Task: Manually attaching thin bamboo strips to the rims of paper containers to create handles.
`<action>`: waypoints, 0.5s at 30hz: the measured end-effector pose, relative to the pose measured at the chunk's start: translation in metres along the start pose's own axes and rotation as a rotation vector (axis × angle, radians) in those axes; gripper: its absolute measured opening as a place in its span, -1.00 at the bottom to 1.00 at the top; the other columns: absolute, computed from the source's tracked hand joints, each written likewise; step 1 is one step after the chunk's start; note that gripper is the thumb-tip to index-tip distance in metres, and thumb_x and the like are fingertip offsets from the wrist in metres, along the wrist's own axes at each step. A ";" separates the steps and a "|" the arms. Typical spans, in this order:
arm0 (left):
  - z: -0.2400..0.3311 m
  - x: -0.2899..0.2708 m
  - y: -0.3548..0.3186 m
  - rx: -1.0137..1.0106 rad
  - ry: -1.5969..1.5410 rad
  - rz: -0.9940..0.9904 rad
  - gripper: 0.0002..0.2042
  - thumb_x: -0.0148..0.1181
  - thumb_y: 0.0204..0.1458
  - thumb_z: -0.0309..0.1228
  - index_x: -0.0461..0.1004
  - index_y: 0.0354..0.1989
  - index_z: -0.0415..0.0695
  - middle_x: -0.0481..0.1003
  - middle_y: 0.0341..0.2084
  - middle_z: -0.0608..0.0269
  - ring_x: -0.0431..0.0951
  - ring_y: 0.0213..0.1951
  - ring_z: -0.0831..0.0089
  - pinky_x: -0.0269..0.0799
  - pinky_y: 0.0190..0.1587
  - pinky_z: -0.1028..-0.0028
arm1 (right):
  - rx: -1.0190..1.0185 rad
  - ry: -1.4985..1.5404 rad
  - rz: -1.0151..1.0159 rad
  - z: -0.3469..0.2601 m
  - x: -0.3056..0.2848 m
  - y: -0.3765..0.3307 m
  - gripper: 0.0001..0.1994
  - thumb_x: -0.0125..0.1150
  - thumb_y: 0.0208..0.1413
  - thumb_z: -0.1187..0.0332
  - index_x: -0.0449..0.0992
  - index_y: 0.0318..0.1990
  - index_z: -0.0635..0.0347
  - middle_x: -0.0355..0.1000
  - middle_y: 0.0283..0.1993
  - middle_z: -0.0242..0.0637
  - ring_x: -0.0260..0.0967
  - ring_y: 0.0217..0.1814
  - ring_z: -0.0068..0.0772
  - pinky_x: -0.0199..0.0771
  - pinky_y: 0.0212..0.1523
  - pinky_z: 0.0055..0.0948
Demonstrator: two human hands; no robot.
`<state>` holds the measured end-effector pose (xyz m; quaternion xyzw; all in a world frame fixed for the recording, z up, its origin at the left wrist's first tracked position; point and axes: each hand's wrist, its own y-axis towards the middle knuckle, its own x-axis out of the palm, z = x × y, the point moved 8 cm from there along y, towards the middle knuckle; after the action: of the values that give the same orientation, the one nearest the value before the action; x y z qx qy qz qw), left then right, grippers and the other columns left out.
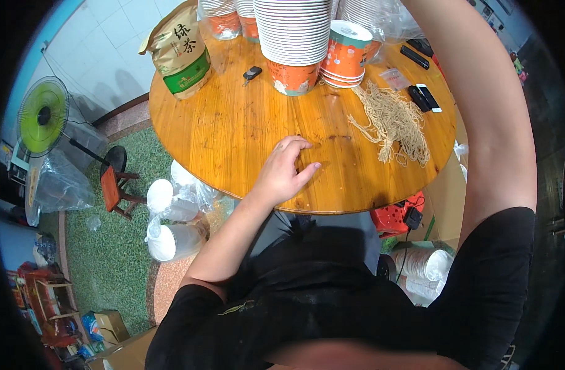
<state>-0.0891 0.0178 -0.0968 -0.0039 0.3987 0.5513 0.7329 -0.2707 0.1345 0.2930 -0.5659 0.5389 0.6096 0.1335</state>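
Observation:
My left hand (283, 168) rests on the round wooden table (233, 142) close to its near edge. Its fingers curve loosely, the thumb stands apart, and nothing is in it. My right forearm reaches up past the top edge on the right, so the right hand is out of sight. Beyond the left hand rises a tall stack of orange-and-white paper cups (291, 77). A shorter stack of orange and green paper tubs (346, 52) stands to its right. Tangled beige strings (393, 120) lie to the right of my left hand.
A gold and green pouch (182, 52) and a car key (252, 74) are at the far left. Bagged cups (222, 21) line the back. A phone (429, 97) lies far right. On the floor stand a fan (43, 116), a wooden stool (114, 188) and wrapped cup stacks (174, 242).

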 end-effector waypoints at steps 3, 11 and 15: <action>0.001 0.000 -0.001 0.004 -0.006 0.010 -0.55 0.48 0.19 -0.30 0.52 0.15 -0.28 0.53 0.17 -0.12 0.54 0.26 -0.10 0.46 0.35 0.12 | -0.004 0.046 -0.063 0.006 0.000 0.007 -0.79 0.53 0.13 0.32 0.81 -0.18 0.27 0.71 -0.25 -0.14 0.64 -0.14 -0.23 0.59 0.01 -0.25; 0.001 -0.002 0.000 0.009 0.004 0.026 -0.53 0.47 0.20 -0.23 0.55 0.14 -0.30 0.55 0.14 -0.12 0.56 0.23 -0.10 0.49 0.32 0.12 | -0.090 -0.201 -0.024 -0.007 -0.003 0.008 -0.77 0.53 0.06 0.30 0.79 -0.23 0.28 0.70 -0.33 -0.12 0.64 -0.23 -0.22 0.61 -0.06 -0.22; -0.005 -0.003 -0.005 -0.004 0.004 0.043 -0.54 0.47 0.20 -0.23 0.55 0.13 -0.29 0.55 0.14 -0.12 0.56 0.23 -0.10 0.49 0.32 0.11 | -0.073 -0.134 0.010 -0.020 -0.005 0.002 -0.73 0.58 0.03 0.27 0.80 -0.20 0.28 0.71 -0.30 -0.05 0.66 -0.24 -0.17 0.64 -0.08 -0.19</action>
<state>-0.0883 0.0109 -0.1005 0.0020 0.3993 0.5675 0.7201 -0.2600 0.1199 0.3030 -0.5256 0.5090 0.6660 0.1451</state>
